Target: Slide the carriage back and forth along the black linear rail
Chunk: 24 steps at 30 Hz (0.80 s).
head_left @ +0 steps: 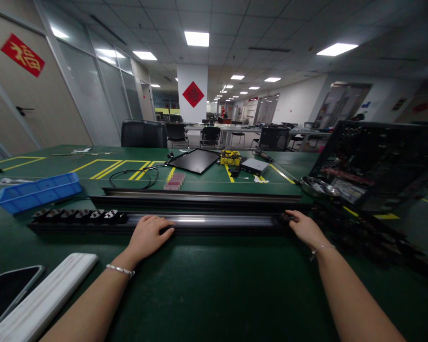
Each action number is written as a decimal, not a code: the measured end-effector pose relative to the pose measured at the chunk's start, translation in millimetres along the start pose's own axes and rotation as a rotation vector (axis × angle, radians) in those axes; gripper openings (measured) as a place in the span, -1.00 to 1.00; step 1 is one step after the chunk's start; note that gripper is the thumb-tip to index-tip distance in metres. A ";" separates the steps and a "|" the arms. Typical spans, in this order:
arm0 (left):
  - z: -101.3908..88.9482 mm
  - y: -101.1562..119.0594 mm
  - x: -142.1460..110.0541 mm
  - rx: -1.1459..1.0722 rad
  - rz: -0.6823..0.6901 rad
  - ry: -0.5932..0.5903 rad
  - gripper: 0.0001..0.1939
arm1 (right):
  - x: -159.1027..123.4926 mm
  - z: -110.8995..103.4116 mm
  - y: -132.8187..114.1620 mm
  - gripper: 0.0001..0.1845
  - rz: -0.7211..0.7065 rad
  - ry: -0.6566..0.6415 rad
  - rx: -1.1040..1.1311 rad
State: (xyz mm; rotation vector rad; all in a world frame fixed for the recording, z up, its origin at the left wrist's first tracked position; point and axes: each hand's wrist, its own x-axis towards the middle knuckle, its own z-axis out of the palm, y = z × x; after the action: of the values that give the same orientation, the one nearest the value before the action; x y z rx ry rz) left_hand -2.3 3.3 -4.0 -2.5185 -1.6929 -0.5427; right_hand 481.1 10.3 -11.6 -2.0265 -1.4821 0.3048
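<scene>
A long black rail [207, 220] with a shiny metal channel lies across the green table. My left hand [150, 232] is closed over its middle-left part, thumb on the near side and fingers over the top. At the rail's right end my right hand [304, 227] pinches a small black block [282, 219], partly covered by the fingers. Several black blocks with metallic tops, such as this socket-like module [110, 215], sit in a row in the left end of the rail. Directly behind lies a second black rail [207, 197].
On the left are a blue bin [39, 191], a white power strip [44, 297] and a phone [10, 289]. To the right, many dark parts [374, 237] lie near a metal bowl [319, 186] and a large open black case [378, 161]. A dark panel [194, 160] lies farther back.
</scene>
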 end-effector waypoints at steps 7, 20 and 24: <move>-1.8 2.1 0.2 0.023 0.001 -0.010 -0.68 | -0.9 -0.1 -3.2 -0.50 -0.012 0.000 -0.012; -2.4 2.4 0.0 -0.002 0.002 0.001 -0.68 | -4.3 -3.5 -8.2 -0.51 0.014 0.025 -0.044; -2.1 1.9 -0.1 -0.006 -0.002 0.002 -0.68 | -5.5 -2.3 -10.0 -0.52 0.035 0.033 -0.023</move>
State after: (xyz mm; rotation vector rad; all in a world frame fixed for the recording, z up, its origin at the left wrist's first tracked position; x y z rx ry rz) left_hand -1.2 2.0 -1.8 -2.5201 -1.6959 -0.5514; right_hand 472.5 6.5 -4.8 -2.0675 -1.4371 0.2684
